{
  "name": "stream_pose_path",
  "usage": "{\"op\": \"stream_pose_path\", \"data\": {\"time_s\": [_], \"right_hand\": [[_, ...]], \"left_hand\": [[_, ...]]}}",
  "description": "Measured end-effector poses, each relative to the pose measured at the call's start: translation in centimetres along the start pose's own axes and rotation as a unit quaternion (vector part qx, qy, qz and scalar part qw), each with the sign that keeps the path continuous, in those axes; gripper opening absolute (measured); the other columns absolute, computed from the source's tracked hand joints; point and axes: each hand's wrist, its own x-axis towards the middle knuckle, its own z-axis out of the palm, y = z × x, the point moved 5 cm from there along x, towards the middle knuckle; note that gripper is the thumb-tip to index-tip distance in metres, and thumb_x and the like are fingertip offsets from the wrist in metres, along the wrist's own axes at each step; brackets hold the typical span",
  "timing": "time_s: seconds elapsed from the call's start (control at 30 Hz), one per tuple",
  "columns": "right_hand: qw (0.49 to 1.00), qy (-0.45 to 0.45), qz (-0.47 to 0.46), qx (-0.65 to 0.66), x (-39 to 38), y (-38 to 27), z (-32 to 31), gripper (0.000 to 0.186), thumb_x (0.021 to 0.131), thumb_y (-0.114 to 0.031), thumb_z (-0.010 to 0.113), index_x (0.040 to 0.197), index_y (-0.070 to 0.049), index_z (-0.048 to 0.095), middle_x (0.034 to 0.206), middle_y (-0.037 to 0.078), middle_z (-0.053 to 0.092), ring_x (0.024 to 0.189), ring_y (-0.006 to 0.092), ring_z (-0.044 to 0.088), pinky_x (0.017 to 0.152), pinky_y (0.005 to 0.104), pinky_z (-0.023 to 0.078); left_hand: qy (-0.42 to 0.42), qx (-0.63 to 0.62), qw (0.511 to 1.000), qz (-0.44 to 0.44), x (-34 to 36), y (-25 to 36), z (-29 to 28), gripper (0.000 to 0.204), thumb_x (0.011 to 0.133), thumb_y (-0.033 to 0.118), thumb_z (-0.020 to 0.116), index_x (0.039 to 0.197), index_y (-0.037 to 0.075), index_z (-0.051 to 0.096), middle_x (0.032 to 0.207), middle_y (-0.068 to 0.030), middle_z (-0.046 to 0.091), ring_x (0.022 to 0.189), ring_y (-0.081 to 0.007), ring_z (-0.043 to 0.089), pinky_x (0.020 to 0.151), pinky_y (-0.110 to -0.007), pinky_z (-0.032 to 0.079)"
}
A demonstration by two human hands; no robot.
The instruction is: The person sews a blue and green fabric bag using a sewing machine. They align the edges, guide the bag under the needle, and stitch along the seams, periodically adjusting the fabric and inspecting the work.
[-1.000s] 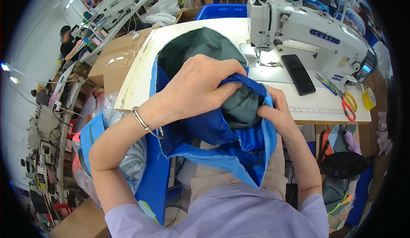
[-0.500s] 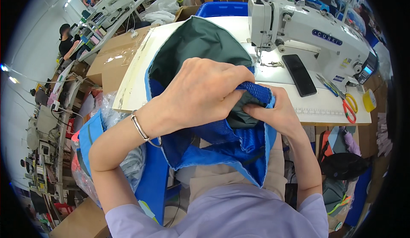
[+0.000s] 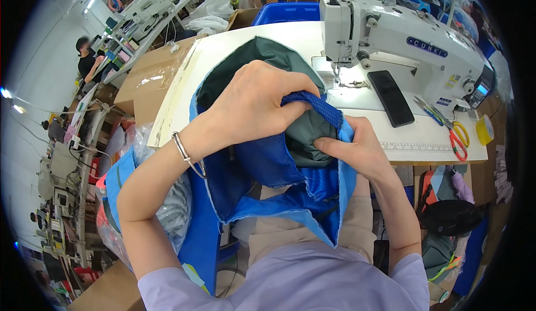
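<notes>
L hand [image 3: 251, 107] fist closed on blue webbing strap [image 3: 315, 105], R hand [image 3: 354, 146] pinching blue mesh bag [image 3: 279, 171] edge w/ dark green fabric [image 3: 262, 60], over lap at white table [image 3: 223, 48] edge, sewing machine [image 3: 402, 37] behind

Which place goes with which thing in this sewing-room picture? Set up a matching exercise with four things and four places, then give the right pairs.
Things:
1. phone
2. scissors
3. bracelet
4. blue strap

Places:
A. on the left wrist
B. near the right edge of the table, beside a yellow tape roll
C. under the left hand's fingers, over the blue and green fabric
D. flat on the sewing machine's bed, right of the needle

Pairs: 1-D, 2-B, 3-A, 4-C
</notes>
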Motion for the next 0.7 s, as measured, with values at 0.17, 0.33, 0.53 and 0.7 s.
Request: {"op": "stream_pose_path", "data": {"time_s": [0.17,0.33,0.53,0.7], "right_hand": [[0.999,-0.002,-0.008,0.034,0.1,0.0,0.4,0.028,0.092,-0.015,0.075,0.113,0.003,0.072,0.088,0.000,0.068,0.080,0.0051,0.058,0.071,0.0240,0.049],[0.990,0.086,-0.094,0.054,1.3,0.0,0.4,0.030,0.102,-0.016,0.063,0.126,0.002,0.067,0.103,0.002,0.070,0.094,0.0082,0.060,0.084,0.0251,0.049],[0.946,0.121,-0.114,0.279,2.5,0.3,2.3,0.040,0.109,-0.020,0.047,0.140,0.004,0.056,0.129,0.008,0.064,0.121,0.0146,0.057,0.106,0.0286,0.043],[0.949,0.020,-0.119,0.290,2.1,0.8,4.4,0.060,0.109,-0.035,0.043,0.156,0.002,0.035,0.154,0.011,0.045,0.143,0.0189,0.041,0.122,0.0367,0.028]], "left_hand": [[0.000,-0.005,1.000,-0.027,0.2,-1.3,0.3,0.022,0.080,0.001,0.072,0.102,0.005,0.076,0.081,-0.0114,0.074,0.069,-0.0265,0.071,0.062,-0.033,0.053],[0.094,0.160,0.983,0.006,-0.7,0.5,0.0,0.029,0.080,0.004,0.075,0.109,0.006,0.074,0.089,-0.0120,0.076,0.072,-0.0282,0.072,0.066,-0.035,0.057],[0.023,0.119,0.991,-0.054,-4.3,2.7,5.0,0.098,0.078,0.039,0.085,0.152,-0.005,0.039,0.143,-0.0320,0.051,0.124,-0.0446,0.058,0.100,-0.047,0.052],[-0.004,0.116,0.986,-0.118,-5.3,0.8,6.5,0.118,0.071,0.041,0.089,0.158,-0.006,0.024,0.158,-0.0345,0.031,0.141,-0.0489,0.041,0.114,-0.051,0.042]]}}
